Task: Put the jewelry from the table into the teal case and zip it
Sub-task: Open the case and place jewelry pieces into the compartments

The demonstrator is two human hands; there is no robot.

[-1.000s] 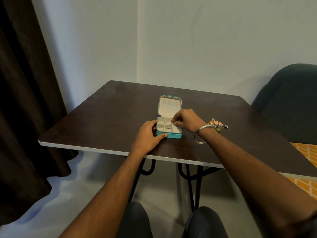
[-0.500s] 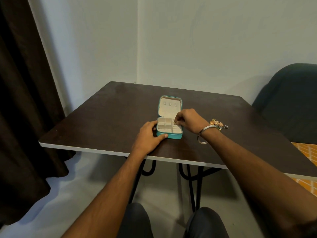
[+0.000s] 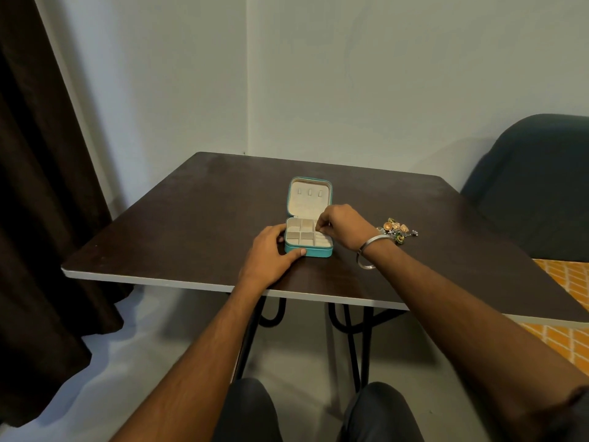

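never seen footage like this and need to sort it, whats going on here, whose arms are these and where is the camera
There is no machine here. The camera sits on a person's head and looks forward and down, so the two arms reaching in from the bottom are that person's own.

On the dark table lies a small teal case, open, with its lid folded back and pale compartments inside. The left hand rests against the case's near left corner, steadying it. The right hand, with a metal bangle on its wrist, hovers over the case's right side with fingers curled together; whether they pinch something is too small to tell. A little pile of jewelry waits on the table to the right.
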